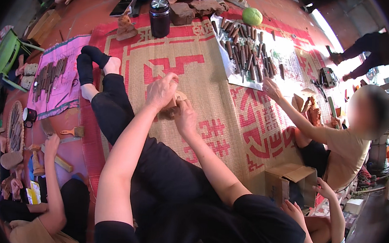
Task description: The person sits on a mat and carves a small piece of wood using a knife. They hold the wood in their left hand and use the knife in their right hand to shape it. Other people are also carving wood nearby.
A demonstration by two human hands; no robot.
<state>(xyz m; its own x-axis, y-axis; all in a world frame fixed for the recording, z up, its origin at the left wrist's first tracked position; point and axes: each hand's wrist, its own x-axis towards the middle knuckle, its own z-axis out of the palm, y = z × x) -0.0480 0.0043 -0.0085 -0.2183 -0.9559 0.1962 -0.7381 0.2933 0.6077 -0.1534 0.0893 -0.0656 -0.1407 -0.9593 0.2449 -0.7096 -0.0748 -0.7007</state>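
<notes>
My left hand [162, 91] is closed in a fist over the far side of a small pale wooden piece [178, 97]. Whatever its fingers wrap, if anything, is hidden. Lower and to the right, my right hand [187, 119] grips the near side of the same piece with bent fingers. A darker brown part [167, 113] shows beneath the hands, too small to make out. Both hands are close together above the woven mat [165, 135], beside my outstretched legs [122, 101].
Many carving tools lie on a white sheet [228, 73] and a pink cloth [65, 96]. A dark flask [160, 19], a carved figure [126, 28] and a green round fruit [252, 16] stand farther off. An open cardboard box [281, 184] is at right; people sit around me.
</notes>
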